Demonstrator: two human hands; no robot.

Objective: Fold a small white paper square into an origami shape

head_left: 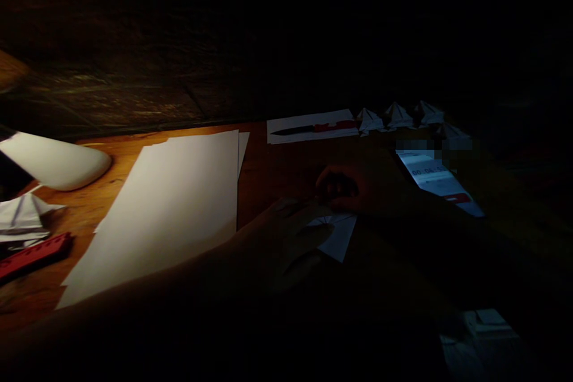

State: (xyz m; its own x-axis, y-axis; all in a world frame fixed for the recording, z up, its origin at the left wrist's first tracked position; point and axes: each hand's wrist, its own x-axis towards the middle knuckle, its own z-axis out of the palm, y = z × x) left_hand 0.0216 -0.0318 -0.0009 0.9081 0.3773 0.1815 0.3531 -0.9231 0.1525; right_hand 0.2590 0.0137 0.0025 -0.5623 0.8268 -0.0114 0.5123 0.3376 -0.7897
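Observation:
A small folded piece of white paper (342, 240) lies on the dark part of the wooden table. My left hand (298, 236) rests flat over its left side, fingers spread. Curled at the paper's upper edge is my right hand (358, 188), its thumb and fingertips closed together there; shadow hides much of the grip. A stack of white sheets (188, 191) lies to the left of both hands. Beyond them, a knife with a red handle and dark blade (313, 129) lies on a strip of white paper (277, 121).
Several folded paper shapes (397, 116) stand at the back right, near a lit phone screen (430, 173) showing a timer. At left are a white lamp-like object (67, 158), another folded paper (22, 215) and a red bar (38, 255). A wall (134, 89) borders the table's back.

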